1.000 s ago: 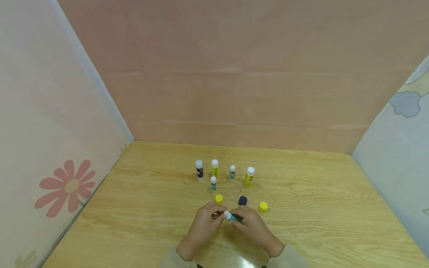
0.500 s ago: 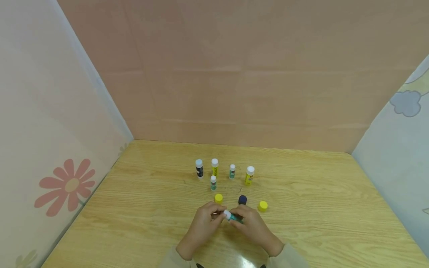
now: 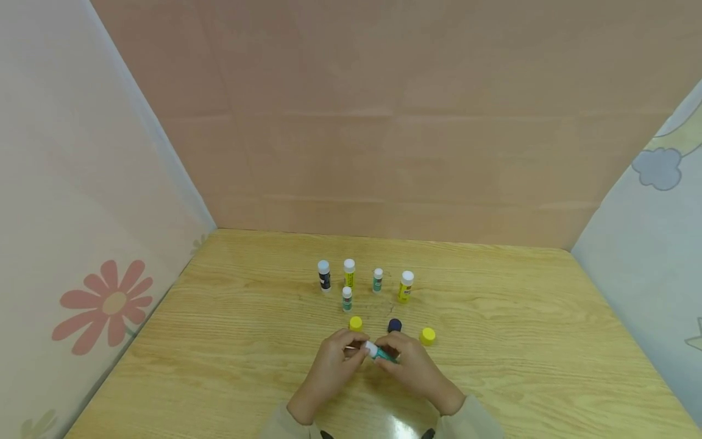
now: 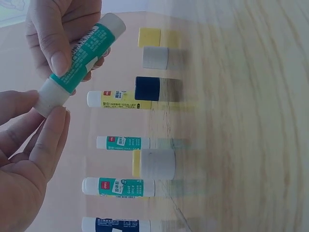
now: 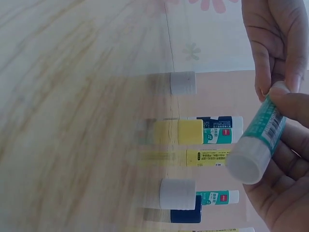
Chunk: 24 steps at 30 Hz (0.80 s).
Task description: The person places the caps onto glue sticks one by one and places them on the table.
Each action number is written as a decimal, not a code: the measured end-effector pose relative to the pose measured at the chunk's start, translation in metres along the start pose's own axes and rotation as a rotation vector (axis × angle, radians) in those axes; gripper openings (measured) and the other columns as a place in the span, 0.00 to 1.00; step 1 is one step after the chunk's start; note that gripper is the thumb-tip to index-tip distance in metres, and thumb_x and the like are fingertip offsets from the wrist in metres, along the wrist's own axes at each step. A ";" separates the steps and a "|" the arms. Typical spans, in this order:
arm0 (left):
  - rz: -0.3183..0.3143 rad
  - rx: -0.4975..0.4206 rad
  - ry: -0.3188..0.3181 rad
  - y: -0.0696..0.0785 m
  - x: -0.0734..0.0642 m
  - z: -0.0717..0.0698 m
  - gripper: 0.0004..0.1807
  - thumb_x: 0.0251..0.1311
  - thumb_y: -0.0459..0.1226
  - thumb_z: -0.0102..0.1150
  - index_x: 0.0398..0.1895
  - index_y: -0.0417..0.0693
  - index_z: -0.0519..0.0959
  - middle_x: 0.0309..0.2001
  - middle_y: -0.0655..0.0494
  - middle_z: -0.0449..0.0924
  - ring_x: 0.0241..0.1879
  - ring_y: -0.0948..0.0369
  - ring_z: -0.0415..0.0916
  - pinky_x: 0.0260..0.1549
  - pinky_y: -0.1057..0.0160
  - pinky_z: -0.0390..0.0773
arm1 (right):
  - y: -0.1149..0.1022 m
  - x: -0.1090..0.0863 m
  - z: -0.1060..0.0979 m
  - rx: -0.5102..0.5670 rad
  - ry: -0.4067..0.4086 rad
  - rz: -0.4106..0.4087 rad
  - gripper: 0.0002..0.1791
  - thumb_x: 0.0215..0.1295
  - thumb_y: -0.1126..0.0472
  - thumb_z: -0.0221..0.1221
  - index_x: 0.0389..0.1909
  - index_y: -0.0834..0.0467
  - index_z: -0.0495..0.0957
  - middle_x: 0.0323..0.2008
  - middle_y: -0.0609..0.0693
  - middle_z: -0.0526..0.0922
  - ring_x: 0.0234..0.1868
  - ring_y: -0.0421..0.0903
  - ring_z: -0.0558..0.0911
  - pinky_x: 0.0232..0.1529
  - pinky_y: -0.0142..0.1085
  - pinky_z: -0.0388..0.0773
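Observation:
A green glue stick (image 3: 386, 355) with a white cap (image 4: 50, 98) is held between both hands, tilted above the table. My left hand (image 3: 336, 361) pinches the white cap between thumb and fingers. Around the green body curl the thumb and fingers of my right hand (image 3: 412, 364); its plain white base end shows in the right wrist view (image 5: 246, 159). Just beyond the hands stand a yellow short cylinder (image 3: 356, 324), a navy one (image 3: 395, 325) and another yellow one (image 3: 428, 336). Whether the cap is loose from the body I cannot tell.
Farther back, upright glue sticks stand on the wooden table (image 3: 526, 329): a navy one (image 3: 325, 277), two yellow ones (image 3: 349, 275) and two small green ones (image 3: 347, 300). Short white cylinders (image 4: 155, 57) show low in the wrist views. Fabric walls (image 3: 351, 122) enclose the table.
The head view has shifted a little, so everything sits slightly farther left. Both hands keep their hold on the glue stick, with hardly any visible movement.

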<state>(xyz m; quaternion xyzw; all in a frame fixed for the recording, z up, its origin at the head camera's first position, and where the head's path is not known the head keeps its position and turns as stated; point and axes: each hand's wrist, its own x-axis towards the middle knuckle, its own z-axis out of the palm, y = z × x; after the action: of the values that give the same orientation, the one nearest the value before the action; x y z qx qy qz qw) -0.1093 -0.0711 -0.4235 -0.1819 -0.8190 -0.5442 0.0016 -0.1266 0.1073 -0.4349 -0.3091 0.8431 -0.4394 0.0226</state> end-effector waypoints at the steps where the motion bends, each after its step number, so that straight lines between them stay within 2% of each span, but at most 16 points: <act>1: -0.001 0.000 -0.001 0.000 0.000 0.000 0.10 0.54 0.32 0.54 0.38 0.36 0.75 0.37 0.54 0.72 0.37 0.60 0.73 0.33 0.74 0.73 | 0.001 0.000 0.000 -0.003 0.002 -0.002 0.09 0.52 0.64 0.60 0.35 0.61 0.75 0.30 0.42 0.73 0.29 0.35 0.72 0.30 0.27 0.73; 10: -0.003 -0.022 -0.012 -0.001 0.000 0.000 0.12 0.54 0.33 0.55 0.39 0.34 0.74 0.38 0.53 0.72 0.38 0.58 0.72 0.34 0.74 0.73 | 0.001 0.000 0.000 0.002 0.010 -0.012 0.08 0.51 0.64 0.60 0.34 0.60 0.75 0.29 0.42 0.72 0.28 0.38 0.73 0.30 0.28 0.73; 17: -0.002 -0.025 -0.018 -0.003 0.000 0.001 0.12 0.53 0.31 0.55 0.39 0.32 0.73 0.37 0.52 0.72 0.38 0.58 0.72 0.34 0.74 0.73 | 0.002 0.000 -0.001 0.010 0.021 -0.033 0.08 0.51 0.66 0.60 0.33 0.60 0.75 0.28 0.42 0.72 0.28 0.37 0.72 0.29 0.28 0.73; 24: 0.012 0.001 -0.002 -0.005 -0.001 0.001 0.10 0.52 0.29 0.56 0.38 0.35 0.74 0.36 0.50 0.72 0.37 0.58 0.72 0.34 0.74 0.73 | 0.007 -0.005 -0.004 0.016 0.050 0.029 0.08 0.52 0.64 0.60 0.34 0.60 0.74 0.29 0.43 0.72 0.28 0.37 0.72 0.28 0.29 0.73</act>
<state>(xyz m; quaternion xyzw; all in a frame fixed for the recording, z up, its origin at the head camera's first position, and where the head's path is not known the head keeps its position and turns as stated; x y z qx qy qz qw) -0.1102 -0.0723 -0.4287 -0.1875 -0.8182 -0.5435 0.0045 -0.1274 0.1157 -0.4388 -0.2855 0.8443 -0.4534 0.0104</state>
